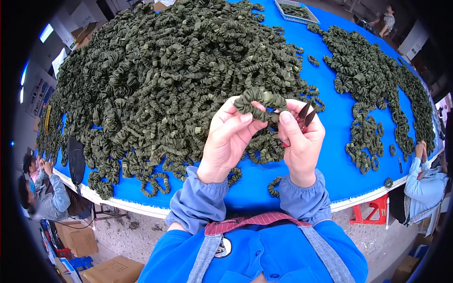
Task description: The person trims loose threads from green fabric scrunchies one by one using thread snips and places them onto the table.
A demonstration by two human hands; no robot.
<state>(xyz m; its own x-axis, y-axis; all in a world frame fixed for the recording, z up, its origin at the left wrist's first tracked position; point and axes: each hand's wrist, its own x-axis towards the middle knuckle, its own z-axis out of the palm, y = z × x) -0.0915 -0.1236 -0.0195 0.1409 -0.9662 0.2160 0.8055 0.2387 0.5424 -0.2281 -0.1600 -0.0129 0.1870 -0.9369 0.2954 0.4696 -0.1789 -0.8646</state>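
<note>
A dark green scrunchie (252, 101) is stretched between my two hands above the blue table cover. My left hand (227, 137) pinches its left side between thumb and fingers. My right hand (300, 144) grips its right side with the thumb in front. Small snips with dark blades and red handles (306, 118) rest in the right hand too, blades pointing up. Behind the hands rises a large pile of green scrunchies (174, 70).
More scrunchies (363, 80) spread over the blue table (325, 146) on the right. A white basket (297, 12) stands at the back. Co-workers sit at both sides. A red stool (370, 211) and cardboard boxes (115, 271) are on the floor.
</note>
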